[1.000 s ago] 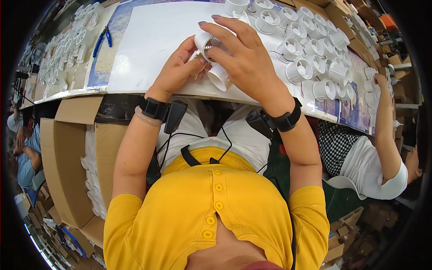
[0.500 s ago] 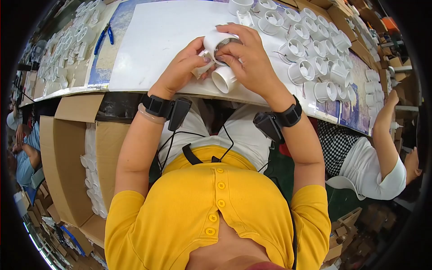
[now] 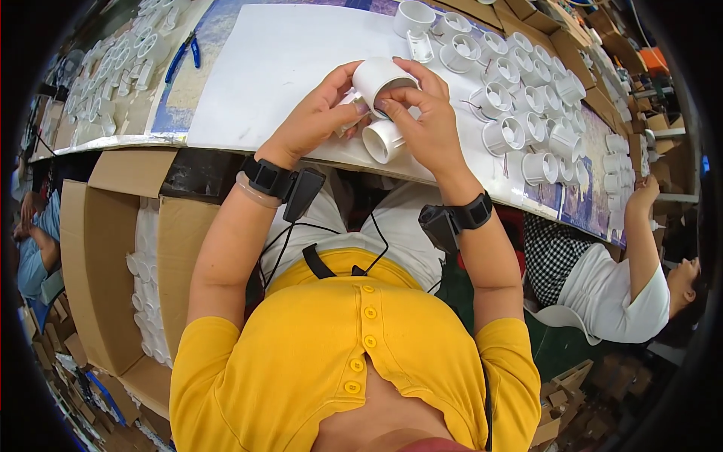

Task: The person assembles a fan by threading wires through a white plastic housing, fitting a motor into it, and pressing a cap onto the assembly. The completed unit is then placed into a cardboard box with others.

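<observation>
Between my hands, above the front edge of the table, is a white round plastic housing (image 3: 376,77) with its open end tilted towards me. My left hand (image 3: 316,117) is closed on the housing's left side, and a small white plastic piece (image 3: 350,99) shows by its thumb. My right hand (image 3: 428,124) grips the housing from the right, thumb and forefinger at the open rim. What those fingertips touch inside is hidden. Just below, a second white housing (image 3: 382,143) lies on its side on the white work sheet (image 3: 256,83), close to my right hand.
Rows of white housings with thin wires (image 3: 503,135) fill the right of the table. Blue-handled pliers (image 3: 183,56) and many white plastic parts (image 3: 124,64) lie to the left. An open cardboard box (image 3: 105,279) stands at my left. A co-worker (image 3: 617,282) sits at the right.
The held housing has tilted, so more of its outer wall shows. My right fingers have shifted from deep inside the opening towards its rim. The co-worker's arm has moved slightly.
</observation>
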`<action>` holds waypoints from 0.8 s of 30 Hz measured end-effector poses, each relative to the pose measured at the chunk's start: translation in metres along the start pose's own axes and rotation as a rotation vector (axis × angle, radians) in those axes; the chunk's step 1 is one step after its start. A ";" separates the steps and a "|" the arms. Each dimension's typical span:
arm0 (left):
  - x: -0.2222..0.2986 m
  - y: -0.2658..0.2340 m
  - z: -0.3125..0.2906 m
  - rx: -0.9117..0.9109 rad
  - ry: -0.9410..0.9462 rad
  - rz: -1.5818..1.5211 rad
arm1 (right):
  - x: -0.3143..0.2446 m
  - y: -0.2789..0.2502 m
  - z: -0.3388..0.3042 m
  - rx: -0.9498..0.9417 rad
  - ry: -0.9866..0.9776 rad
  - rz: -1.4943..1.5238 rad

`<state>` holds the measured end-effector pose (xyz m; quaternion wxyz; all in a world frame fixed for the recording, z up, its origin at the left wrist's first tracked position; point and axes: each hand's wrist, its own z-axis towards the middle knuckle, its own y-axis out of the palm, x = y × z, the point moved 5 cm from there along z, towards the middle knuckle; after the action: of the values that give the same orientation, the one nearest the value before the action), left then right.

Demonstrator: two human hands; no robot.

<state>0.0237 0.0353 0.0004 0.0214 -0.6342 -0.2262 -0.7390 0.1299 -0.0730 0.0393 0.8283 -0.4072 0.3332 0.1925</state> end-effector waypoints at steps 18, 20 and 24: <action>0.001 0.000 0.000 0.010 0.038 0.069 | -0.003 0.000 -0.008 0.024 0.064 0.006; 0.001 -0.001 0.001 0.015 0.049 0.068 | -0.001 -0.001 -0.010 0.006 0.089 0.035; -0.001 -0.003 0.001 0.027 0.042 0.020 | -0.010 -0.006 -0.021 0.042 -0.018 -0.025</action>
<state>0.0234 0.0380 -0.0012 0.0419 -0.6204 -0.2294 -0.7488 0.1180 -0.0939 0.0397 0.8419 -0.3922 0.3245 0.1791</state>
